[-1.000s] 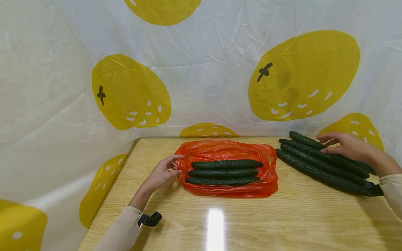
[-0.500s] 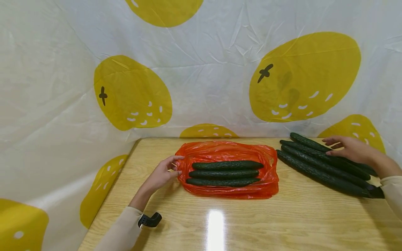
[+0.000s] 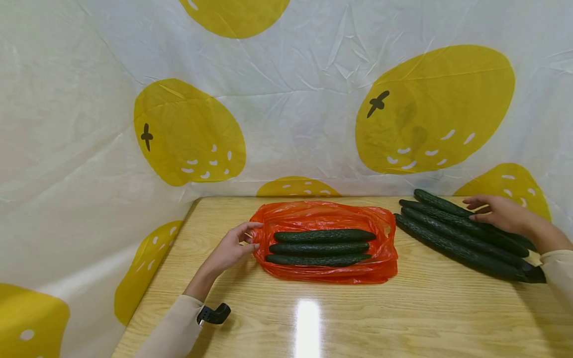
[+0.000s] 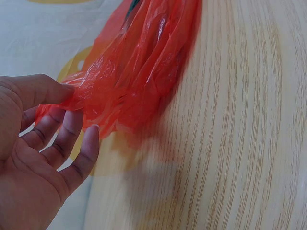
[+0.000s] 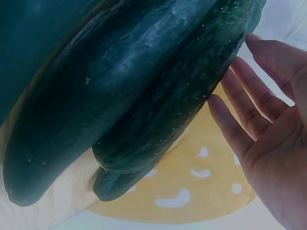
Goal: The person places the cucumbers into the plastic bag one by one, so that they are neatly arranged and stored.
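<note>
Loose cucumbers (image 3: 463, 233) lying long-axis diagonal directly under right hand (image 3: 501, 214), fingers straight and holding nothing; left hand (image 3: 230, 248) pinching orange bag (image 3: 380, 266) edge, farther off.

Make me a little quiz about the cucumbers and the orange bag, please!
1. How many cucumbers lie on the orange bag?
2. True or false: the left hand pinches the edge of the orange bag.
3. What is the right hand doing? A) lifting a cucumber high in the air, B) resting open over the pile of loose cucumbers on the table, C) lying flat on bare wood.

Key
1. Three, side by side.
2. True: in the left wrist view thumb and fingers hold the plastic.
3. B: its fingers are straight, at the nearest cucumber, gripping nothing.
</note>
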{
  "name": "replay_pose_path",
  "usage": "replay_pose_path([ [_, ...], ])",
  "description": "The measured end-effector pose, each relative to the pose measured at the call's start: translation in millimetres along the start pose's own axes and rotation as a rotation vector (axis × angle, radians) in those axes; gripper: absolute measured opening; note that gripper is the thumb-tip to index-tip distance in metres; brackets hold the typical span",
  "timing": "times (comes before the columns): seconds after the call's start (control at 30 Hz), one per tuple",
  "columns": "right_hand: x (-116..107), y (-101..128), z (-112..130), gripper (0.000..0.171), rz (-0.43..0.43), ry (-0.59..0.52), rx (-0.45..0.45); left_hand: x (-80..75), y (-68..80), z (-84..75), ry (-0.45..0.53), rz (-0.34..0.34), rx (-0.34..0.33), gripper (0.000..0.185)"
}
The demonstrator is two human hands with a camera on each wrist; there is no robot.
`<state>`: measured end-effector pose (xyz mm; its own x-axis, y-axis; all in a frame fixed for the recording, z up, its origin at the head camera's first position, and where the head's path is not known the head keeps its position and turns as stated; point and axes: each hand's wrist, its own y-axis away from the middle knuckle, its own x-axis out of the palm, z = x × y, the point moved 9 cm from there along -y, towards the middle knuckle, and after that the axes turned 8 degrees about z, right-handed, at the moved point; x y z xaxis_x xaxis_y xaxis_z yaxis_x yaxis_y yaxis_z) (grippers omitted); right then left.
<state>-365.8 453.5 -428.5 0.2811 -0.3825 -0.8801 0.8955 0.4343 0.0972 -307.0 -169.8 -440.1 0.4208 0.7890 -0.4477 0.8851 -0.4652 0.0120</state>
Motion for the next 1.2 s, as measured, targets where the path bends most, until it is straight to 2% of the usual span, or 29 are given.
replay_pose_path([
  [0.57,6,-3,-16,0.040,0.063,0.042,0.048,0.6,-1.2,-3.3,-0.017,0.001,0.023,0.051],
  [0.8,7,-6,-17,0.036,0.041,0.110,0.025,1.1,0.0,-1.4,-0.009,0.003,0.017,0.052],
  [1.2,10,-4,-14,0.040,0.024,0.099,0.010,0.1,1.8,0.1,-0.011,-0.004,0.007,0.052],
])
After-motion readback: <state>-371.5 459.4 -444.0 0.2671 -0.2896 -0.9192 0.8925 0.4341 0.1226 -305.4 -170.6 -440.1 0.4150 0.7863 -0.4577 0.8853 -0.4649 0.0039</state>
